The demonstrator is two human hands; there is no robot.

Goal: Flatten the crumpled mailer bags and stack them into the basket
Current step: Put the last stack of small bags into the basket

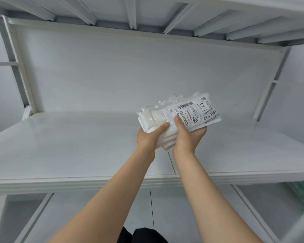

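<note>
Above the shelf [60, 146], left hand [147, 137] and right hand [188, 137] grip the mailer stack [191, 111] crosswise

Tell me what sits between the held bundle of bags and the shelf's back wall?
Nothing: the head view shows only bare white shelf board between the mailer bags and the back panel.

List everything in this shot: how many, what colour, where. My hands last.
mailer bags: stack, number unclear, white, held above the shelf
label: one, white with black print, on top bag
shelf: one, white, below the bags
upper shelf: one, white, overhead
green thing: one, blurred, right edge
clothing: black, bottom edge
left hand: one, grips stack's left side
right hand: one, grips stack's right side, thumb on label
</note>
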